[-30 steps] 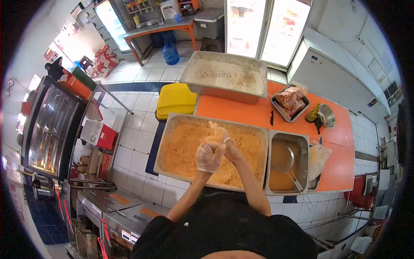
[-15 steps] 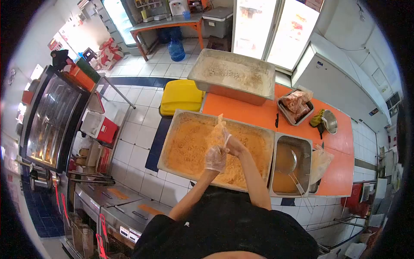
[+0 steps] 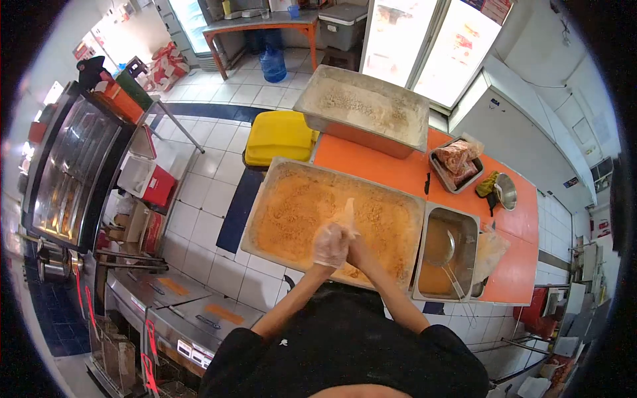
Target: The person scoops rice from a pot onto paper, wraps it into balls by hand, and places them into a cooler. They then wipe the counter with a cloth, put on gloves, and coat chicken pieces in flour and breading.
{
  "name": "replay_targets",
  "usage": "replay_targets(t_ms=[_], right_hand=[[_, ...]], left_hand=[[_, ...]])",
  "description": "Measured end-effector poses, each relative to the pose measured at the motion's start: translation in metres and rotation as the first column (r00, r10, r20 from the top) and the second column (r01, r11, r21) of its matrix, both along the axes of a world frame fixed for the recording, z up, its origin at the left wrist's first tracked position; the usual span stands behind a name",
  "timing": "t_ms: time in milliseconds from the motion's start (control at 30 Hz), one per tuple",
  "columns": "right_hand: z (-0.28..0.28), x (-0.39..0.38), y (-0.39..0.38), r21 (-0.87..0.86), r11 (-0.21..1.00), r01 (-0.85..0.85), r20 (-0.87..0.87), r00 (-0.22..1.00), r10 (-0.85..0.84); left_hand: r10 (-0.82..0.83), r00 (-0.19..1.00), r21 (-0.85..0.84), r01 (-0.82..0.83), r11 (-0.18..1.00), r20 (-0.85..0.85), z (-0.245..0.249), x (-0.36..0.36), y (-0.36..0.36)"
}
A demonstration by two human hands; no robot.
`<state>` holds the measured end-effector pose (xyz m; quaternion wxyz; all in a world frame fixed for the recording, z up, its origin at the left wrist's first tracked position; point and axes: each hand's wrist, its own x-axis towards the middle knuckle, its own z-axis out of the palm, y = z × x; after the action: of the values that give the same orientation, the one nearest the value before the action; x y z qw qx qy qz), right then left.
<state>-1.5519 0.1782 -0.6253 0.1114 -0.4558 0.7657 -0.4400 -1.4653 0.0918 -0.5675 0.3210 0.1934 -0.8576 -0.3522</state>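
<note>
My left hand wears a clear plastic glove and is closed on a loose plastic glove that sticks up from my right hand. My right hand is pressed against the left, with its fingers hidden behind the left hand and the plastic. Both hands hover over the near middle of a large metal tray filled with orange breading crumbs.
Right of the tray stands a deep pan of orange batter with a ladle and a plastic bag. On the orange table beyond are a flour tray, a small tray of bagged meat and a metal bowl. A yellow bin stands left.
My hands have come down closer to the crumbs. The loose glove, held stretched upward before, now stands shorter above my hands. The view has tilted slightly.
</note>
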Motion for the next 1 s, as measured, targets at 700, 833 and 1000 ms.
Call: replay_targets(t_ms=[700,833,1000], right_hand=[[0.036,-0.027,-0.046,-0.361,0.887,0.288,0.932,0.092,0.350],[-0.009,-0.038,-0.045,-0.267,0.945,0.190,0.804,0.585,0.110],[-0.078,-0.044,-0.029,-0.248,0.969,0.008,0.174,0.984,0.036]], left_hand=[[-0.189,0.975,0.346,0.140,0.928,0.113,-0.014,-0.011,-0.004],[-0.230,0.973,0.208,0.221,0.953,0.019,-0.042,-0.001,0.014],[-0.389,0.899,0.452,0.437,0.778,-0.201,-0.053,-0.006,0.013]])
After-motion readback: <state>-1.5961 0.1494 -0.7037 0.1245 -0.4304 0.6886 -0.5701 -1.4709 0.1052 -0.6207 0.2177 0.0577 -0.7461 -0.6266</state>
